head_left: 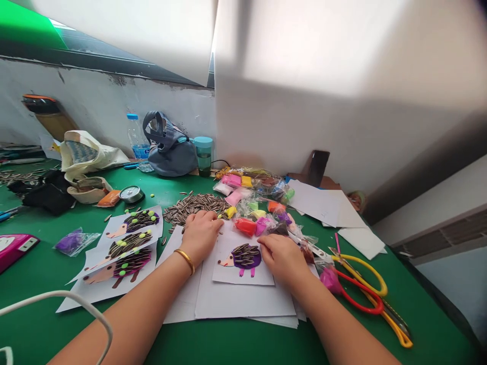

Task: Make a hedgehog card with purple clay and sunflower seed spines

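My left hand [201, 232] rests palm down at the near edge of a pile of sunflower seeds [198, 205]. Its fingers are bent together into the seeds, and whatever lies under them is hidden. On a stack of white paper [243, 301] lies a card with a hedgehog picture [246, 257], its purple clay body covered with sunflower seeds, its feet pink. My right hand [283, 257] is beside the hedgehog's right side, with the fingers curled in and thumb and forefinger close together. Anything between those fingertips is too small to make out.
Several hedgehog cards [125, 253] overlap at the left. Bagged coloured clay [247, 225] lies behind my right hand; scissors [361, 289] lie to its right. A white cable [76, 299] crosses the left foreground. A cup [203, 154], a bag [171, 152] and a phone [318, 167] stand at the back.
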Demonstrator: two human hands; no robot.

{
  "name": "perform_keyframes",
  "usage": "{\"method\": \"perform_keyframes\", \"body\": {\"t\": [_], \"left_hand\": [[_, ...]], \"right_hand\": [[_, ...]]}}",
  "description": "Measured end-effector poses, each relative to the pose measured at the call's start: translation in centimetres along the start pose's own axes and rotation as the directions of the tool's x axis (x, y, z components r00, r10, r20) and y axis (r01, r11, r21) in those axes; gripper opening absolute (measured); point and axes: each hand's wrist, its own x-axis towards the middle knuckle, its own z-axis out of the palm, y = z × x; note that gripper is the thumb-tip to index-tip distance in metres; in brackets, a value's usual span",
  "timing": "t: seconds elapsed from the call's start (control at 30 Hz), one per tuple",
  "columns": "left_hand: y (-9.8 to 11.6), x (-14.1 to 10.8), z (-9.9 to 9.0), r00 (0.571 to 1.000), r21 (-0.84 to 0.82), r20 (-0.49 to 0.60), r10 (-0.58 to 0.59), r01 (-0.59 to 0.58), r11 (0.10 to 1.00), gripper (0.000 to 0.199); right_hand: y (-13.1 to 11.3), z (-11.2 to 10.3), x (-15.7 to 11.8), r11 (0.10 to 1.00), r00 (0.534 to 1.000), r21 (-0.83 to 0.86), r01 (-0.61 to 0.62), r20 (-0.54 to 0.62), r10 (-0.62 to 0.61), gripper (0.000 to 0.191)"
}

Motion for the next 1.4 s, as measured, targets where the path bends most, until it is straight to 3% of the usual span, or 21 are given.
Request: {"method": "perform_keyframes", "body": {"t": [0.13, 0.3, 0.47, 0.67, 0.8, 0.9, 1.0, 1.1, 1.2, 1.27, 1.33, 1.4], "left_hand": [[0.0, 0.1, 0.0, 1.000, -0.007, -0.008, -0.013, 0.013, 1.000, 0.025], [0.1, 0.1, 0.1, 0.998, -0.012, 0.059, -0.031, 0.032, 0.999, 0.045], [0.3, 0.4, -0.3, 0.998, -0.027, 0.039, -0.055, 0.056, 0.998, 0.021], [0.2, 0.8, -0.8, 0.997, 0.000, -0.014, -0.072, 0.072, 0.997, 0.020], [1.6, 0.3, -2.1, 0.997, -0.189, -0.038, -0.067, 0.058, 0.980, 0.022], [3.8, -0.9, -3.0, 0.998, -0.526, -0.033, 0.059, -0.067, 0.848, 0.016], [5.7, -2.3, -3.2, 0.994, -0.800, 0.080, 0.071, 0.022, 0.599, 0.016], [6.5, -3.0, -3.0, 0.984, -0.921, 0.159, 0.083, 0.118, 0.371, 0.023], [6.4, -3.0, -3.1, 0.971, -0.948, 0.211, 0.116, 0.174, 0.266, 0.029], [5.8, -2.9, -3.4, 0.968, -0.929, 0.215, 0.130, 0.162, 0.333, 0.034], [4.8, -2.7, -3.9, 0.971, -0.852, 0.182, 0.154, 0.077, 0.519, 0.049], [3.5, -2.5, -4.1, 0.968, -0.705, 0.157, 0.197, -0.030, 0.709, 0.078]], "right_hand": [[-0.1, 0.0, 0.0, 1.000, 1.000, 0.007, -0.002, 0.008, 0.002, 0.022], [-0.3, -0.1, 0.2, 1.000, 0.999, 0.014, 0.003, 0.033, -0.004, 0.023], [-0.2, -0.1, 0.2, 1.000, 0.999, 0.027, 0.005, 0.035, -0.005, 0.023], [0.2, -0.3, 0.1, 0.998, 1.000, 0.055, 0.001, -0.026, 0.001, 0.022], [-0.1, -0.9, -0.1, 0.987, 0.994, 0.155, 0.048, -0.105, -0.032, 0.022], [-0.7, -1.3, -0.4, 0.945, 0.977, 0.289, 0.154, -0.184, -0.103, 0.021], [-1.1, -1.4, -0.8, 0.881, 0.965, 0.413, 0.234, -0.209, -0.158, 0.019], [-1.3, -1.4, -1.0, 0.840, 0.966, 0.485, 0.245, -0.196, -0.168, 0.017], [-1.2, -1.3, -1.0, 0.831, 0.971, 0.506, 0.230, -0.180, -0.159, 0.014], [-1.0, -1.4, -0.8, 0.848, 0.975, 0.486, 0.212, -0.164, -0.150, 0.014], [-0.7, -1.6, -0.6, 0.879, 0.982, 0.443, 0.174, -0.140, -0.123, 0.014], [-0.2, -2.1, -0.3, 0.916, 0.993, 0.385, 0.111, -0.089, -0.083, 0.014]]}}
